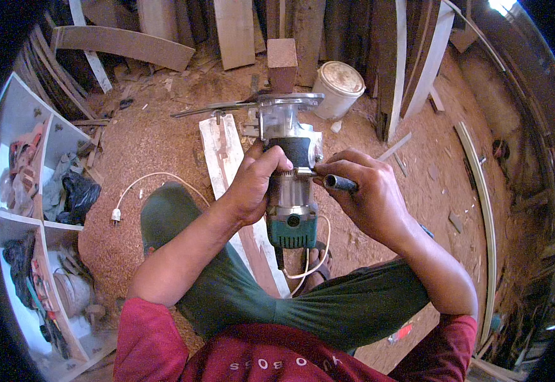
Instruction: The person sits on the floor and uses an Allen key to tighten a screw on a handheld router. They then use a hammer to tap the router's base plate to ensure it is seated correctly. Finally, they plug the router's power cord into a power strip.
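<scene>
A trim router (292,191) with a green motor end, a metal body and a clear base stands lengthwise before me, its flat base plate facing away. My left hand (256,180) is wrapped round its body from the left, thumb across the front. In my right hand (367,191) is a dark cylindrical handle (341,183), perhaps a screwdriver's; its far end is hidden. The right fingertips are pinched close to the side of the router's clamp. A pale power cord (326,239) loops from the router's near end. Below the router lies a long white-painted board (217,149).
Beyond the router stand a wooden block (282,67) and a lidded white bucket (339,86). Planks (235,35) lean along the back. A white-walled shelf unit (43,216) with tools and bags is at left. A plug (116,216) lies on the sawdust-covered floor; a long strip (483,210) is at right.
</scene>
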The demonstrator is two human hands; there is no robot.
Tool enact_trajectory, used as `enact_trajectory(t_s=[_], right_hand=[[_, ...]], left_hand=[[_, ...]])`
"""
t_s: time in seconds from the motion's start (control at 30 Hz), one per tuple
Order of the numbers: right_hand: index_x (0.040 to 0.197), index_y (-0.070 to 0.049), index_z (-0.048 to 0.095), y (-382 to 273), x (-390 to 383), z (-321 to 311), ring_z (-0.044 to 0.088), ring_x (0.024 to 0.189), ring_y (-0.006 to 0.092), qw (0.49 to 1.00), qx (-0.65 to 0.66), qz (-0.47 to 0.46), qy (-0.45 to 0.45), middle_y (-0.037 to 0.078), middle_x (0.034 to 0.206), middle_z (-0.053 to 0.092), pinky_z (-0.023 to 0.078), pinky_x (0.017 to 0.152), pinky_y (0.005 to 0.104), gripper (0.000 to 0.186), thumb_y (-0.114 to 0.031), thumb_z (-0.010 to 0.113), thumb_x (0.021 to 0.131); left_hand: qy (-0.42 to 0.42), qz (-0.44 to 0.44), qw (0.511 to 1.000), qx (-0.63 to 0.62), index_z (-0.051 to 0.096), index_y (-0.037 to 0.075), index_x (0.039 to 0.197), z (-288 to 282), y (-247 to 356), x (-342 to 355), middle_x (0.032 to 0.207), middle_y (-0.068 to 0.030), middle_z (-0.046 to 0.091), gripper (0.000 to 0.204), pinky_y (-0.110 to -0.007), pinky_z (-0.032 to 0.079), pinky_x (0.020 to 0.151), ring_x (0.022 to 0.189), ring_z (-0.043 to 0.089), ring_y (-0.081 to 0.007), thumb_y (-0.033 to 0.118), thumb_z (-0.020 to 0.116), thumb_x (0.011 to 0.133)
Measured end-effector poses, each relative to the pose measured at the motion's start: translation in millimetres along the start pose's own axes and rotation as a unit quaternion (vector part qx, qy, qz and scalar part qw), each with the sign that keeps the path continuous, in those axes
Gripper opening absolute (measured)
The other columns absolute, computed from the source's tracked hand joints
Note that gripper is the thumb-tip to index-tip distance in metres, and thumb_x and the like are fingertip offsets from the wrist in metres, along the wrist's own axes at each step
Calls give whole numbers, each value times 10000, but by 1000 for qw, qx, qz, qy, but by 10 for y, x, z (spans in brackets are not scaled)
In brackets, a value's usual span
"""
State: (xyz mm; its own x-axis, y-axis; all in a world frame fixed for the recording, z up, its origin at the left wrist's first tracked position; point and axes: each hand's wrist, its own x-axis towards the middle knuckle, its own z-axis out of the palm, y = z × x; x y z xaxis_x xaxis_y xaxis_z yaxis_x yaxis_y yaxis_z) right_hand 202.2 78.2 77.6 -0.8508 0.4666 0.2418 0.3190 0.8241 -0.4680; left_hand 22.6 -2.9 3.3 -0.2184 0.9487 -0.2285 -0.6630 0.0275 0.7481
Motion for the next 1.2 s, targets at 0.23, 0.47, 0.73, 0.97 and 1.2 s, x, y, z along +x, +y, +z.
enact_trajectory(t_s=[0.23, 0.47, 0.73, 0.97, 1.2], right_hand=[[1016, -98, 686, 12, 13, 8, 660, 853, 361, 999, -31, 36, -4, 112, 955, 656, 530, 710, 461, 318, -118, 773, 711], [966, -53, 688, 35, -32, 38, 673, 833, 337, 1000, -9, 3, 7, 126, 944, 669, 537, 713, 416, 226, -108, 767, 761], [889, -75, 657, -31, 12, -13, 660, 798, 349, 996, -63, 62, 15, 91, 881, 635, 526, 678, 460, 185, -137, 752, 744], [953, -35, 665, 70, 19, 21, 666, 814, 370, 998, 31, 16, 59, 141, 921, 664, 526, 693, 437, 231, -190, 754, 808], [979, -31, 665, 86, 7, 12, 678, 813, 364, 995, 63, 65, 43, 172, 888, 678, 532, 706, 428, 230, -180, 750, 826]], left_hand=[[-3, -28, 1000, 4, 526, 33, 1135, -10, -2, -1, 952, -82, 579, 385, -366, 567, 741, 833, 599, -185, 132, 578, 767], [-3, -29, 999, -22, 527, 45, 1108, -65, -23, 38, 950, -81, 571, 348, -374, 568, 747, 825, 597, -186, 129, 575, 774], [-8, -31, 999, -12, 546, 53, 1077, -88, -51, 41, 932, -70, 578, 307, -355, 550, 736, 818, 593, -181, 144, 575, 785], [-28, -48, 997, -47, 555, 43, 1125, -73, -18, 33, 968, -76, 619, 354, -370, 556, 772, 847, 622, -191, 153, 586, 789], [-61, -3, 998, 0, 537, 36, 1224, -67, -19, 19, 1050, -120, 664, 489, -460, 591, 816, 901, 681, -253, 270, 624, 803]])
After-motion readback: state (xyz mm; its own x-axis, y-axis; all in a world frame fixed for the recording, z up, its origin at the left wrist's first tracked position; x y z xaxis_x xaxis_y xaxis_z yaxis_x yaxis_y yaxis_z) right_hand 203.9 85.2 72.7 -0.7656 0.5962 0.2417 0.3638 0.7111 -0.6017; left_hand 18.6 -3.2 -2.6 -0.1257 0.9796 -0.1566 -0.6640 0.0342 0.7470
